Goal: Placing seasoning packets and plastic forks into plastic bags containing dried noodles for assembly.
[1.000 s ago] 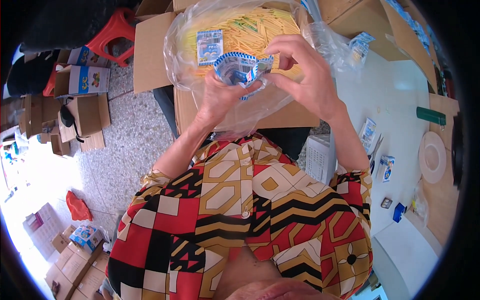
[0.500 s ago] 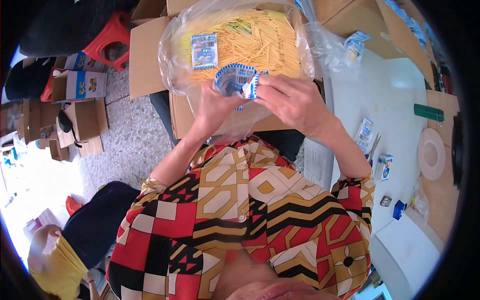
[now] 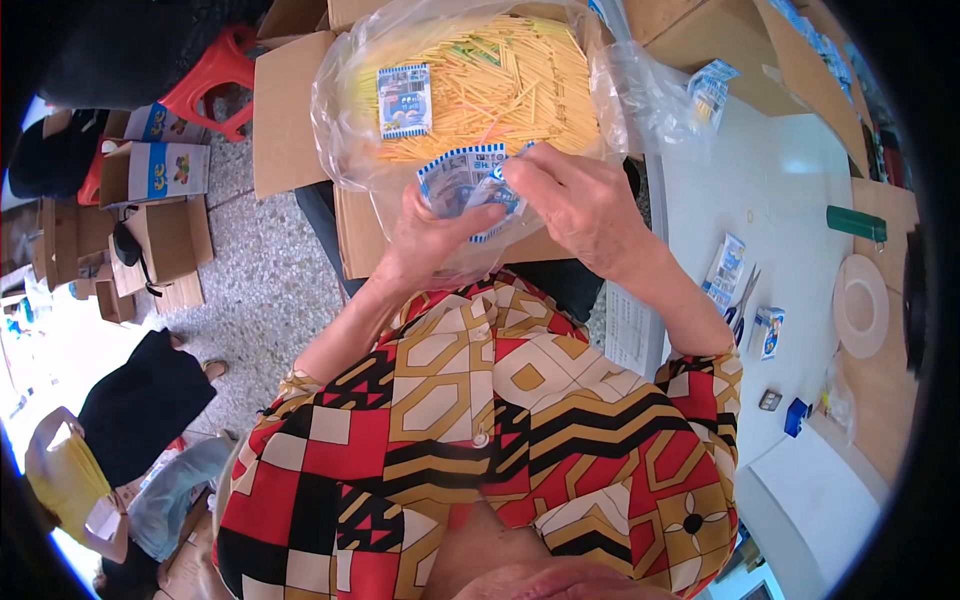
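Clasping the lower body of a blue-and-white packet (image 3: 460, 172) in a closed grip of the left hand (image 3: 425, 240), above the near side of the open carton (image 3: 290, 115); pinching the striped rim in a tight grip of the right hand (image 3: 590, 210). Seems midway through handling, not yet out of hand, with a similar packet (image 3: 404, 100) already lying on the yellow sticks (image 3: 520, 85) inside the carton. Cannot make out the contents, the partly hidden fingertips or the carton's cut-off far edge.

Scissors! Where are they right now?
In the head view, the scissors lie toward the right, on the pale table, between a blue-and-white packet and a small blue-and-white box.
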The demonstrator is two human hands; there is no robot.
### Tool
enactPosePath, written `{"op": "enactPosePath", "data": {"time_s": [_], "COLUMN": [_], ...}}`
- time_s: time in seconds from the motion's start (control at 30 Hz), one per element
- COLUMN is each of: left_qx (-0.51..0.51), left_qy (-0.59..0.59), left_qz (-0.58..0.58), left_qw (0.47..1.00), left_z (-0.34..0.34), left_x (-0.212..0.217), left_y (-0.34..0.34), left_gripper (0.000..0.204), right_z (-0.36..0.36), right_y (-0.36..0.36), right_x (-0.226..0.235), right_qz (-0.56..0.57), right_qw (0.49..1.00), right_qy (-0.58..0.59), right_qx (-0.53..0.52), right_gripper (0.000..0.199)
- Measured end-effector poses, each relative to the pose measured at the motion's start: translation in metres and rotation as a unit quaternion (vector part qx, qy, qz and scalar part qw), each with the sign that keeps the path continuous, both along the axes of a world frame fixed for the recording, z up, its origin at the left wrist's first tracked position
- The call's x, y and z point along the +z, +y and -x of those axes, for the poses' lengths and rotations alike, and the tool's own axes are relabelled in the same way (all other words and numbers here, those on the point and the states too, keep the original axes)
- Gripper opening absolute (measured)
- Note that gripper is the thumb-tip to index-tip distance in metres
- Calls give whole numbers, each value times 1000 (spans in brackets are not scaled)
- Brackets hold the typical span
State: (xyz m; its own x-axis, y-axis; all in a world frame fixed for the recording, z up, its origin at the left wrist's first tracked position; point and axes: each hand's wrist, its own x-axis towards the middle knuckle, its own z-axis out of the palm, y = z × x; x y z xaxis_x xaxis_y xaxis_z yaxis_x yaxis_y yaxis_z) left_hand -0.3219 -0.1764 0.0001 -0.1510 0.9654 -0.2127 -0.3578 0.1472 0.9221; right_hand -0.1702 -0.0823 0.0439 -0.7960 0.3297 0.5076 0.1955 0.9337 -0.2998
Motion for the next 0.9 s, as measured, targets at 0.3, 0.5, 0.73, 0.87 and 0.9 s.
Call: {"op": "enactPosePath", "data": {"time_s": [0.3, 0.5, 0.73, 0.87, 0.9], "left_qx": [49, 54, 50, 93, 80], "left_qy": [111, 42, 22, -35, -32], "left_qz": [-21, -127, -231, -217, -211], "left_qw": [992, 990, 971, 971, 974], "left_z": [0, 33, 55, 81, 83], "left_x": [-21, 35, 85, 117, 121], "left_y": [22, -17, -128, -157, -164], "left_gripper": [27, 29, 28, 30, 32], "right_z": [0, 39, 84, 110, 112], "right_y": [11, -49, -184, -198, -204], "right_x": [5, 80, 172, 187, 190], "right_qz": [14, 38, 41, 12, 8], "right_qw": [999, 992, 987, 990, 990], "right_qy": [-50, -110, -137, -134, -131], "right_qx": [-5, -42, -77, -50, -41], "right_gripper": [15, 13, 12, 14, 14]}}
